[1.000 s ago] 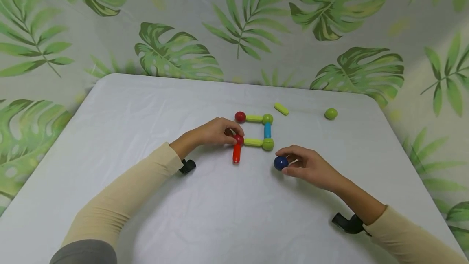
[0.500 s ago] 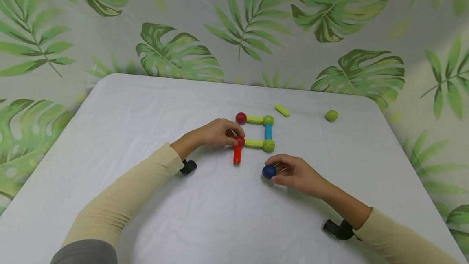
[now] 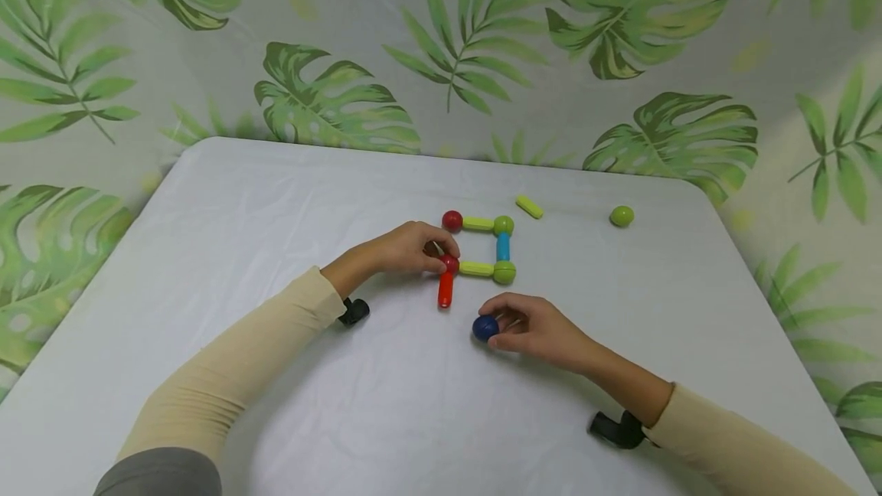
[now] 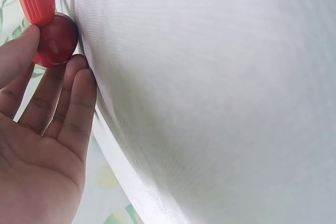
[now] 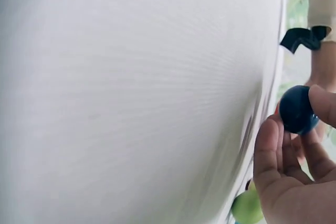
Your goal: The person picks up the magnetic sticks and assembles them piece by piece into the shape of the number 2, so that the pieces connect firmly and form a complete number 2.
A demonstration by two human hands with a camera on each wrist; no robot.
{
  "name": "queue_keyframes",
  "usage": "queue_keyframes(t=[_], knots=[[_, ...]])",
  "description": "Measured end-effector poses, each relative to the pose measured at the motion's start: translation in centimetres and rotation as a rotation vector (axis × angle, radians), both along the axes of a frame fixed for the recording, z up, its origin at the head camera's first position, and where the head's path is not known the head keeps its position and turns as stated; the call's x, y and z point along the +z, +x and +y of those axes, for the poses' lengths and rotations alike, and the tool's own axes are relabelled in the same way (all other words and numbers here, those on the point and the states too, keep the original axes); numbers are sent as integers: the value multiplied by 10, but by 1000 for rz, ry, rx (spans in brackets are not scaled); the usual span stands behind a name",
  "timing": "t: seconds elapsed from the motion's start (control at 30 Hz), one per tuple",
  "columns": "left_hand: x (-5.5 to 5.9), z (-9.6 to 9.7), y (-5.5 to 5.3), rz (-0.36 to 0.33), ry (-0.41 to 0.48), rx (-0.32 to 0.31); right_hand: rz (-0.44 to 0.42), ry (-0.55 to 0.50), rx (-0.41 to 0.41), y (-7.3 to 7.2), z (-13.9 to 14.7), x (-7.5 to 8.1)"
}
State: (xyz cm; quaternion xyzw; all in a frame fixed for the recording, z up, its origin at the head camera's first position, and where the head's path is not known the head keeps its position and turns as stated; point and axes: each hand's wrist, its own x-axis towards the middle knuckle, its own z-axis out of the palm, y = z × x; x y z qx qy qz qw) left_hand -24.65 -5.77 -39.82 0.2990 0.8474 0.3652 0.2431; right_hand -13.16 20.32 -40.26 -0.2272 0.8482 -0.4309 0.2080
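With thumb and fingers, my left hand (image 3: 412,247) grips a red ball (image 4: 58,40) at the near left corner of a joined figure of rods and balls. From that ball a red rod (image 3: 445,289) points toward me, and a yellow-green rod (image 3: 477,269) runs right to a green ball (image 3: 504,272). A blue rod (image 3: 503,246) links it to a farther green ball (image 3: 504,225). Another yellow-green rod (image 3: 478,224) leads back to a second red ball (image 3: 452,221). My right hand (image 3: 540,331) pinches a dark blue ball (image 3: 485,327), just right of the red rod's near end and apart from it.
A loose yellow-green rod (image 3: 529,207) lies behind the figure. Farther right sits a loose green ball (image 3: 622,216). Everything rests on a white-covered table (image 3: 331,419), with a leaf-patterned cloth (image 3: 475,37) behind its far edge.
My right hand has carried the dark blue ball leftward and a little nearer to me, closer to the red rod. The left hand keeps its hold on the red ball.
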Motion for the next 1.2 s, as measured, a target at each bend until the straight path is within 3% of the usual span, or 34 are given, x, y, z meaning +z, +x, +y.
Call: queue_keyframes(t=[0.6,1.2], knots=[[-2,-2,-1,14,34,-25,-43,-2,-91,-3,-33,-1],[-1,-3,-2,9,41,-27,-192,-25,-205,-8,-51,-4]])
